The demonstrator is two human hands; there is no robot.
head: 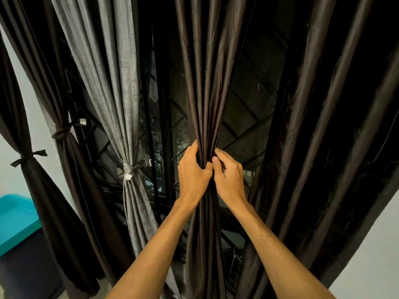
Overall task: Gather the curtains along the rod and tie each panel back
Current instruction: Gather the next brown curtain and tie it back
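My left hand [192, 172] and right hand [229, 177] clench the glossy, pleated brown panel [205, 87], bunched at frame centre. Grey slubbed panel [121, 87], tied, at nine o'clock. Rod out of frame.

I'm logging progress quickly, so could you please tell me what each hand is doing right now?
Left hand: closed around the gathered dark brown curtain panel.
Right hand: closed, pinching the same panel's folds.

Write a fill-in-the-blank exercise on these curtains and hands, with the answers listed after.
1. Both hands, left hand and right hand, grip the ____ brown panel.
2. The tied grey panel hangs to the ____ of it.
3. The number of panels already tied back is ____.

Answers: gathered; left; three
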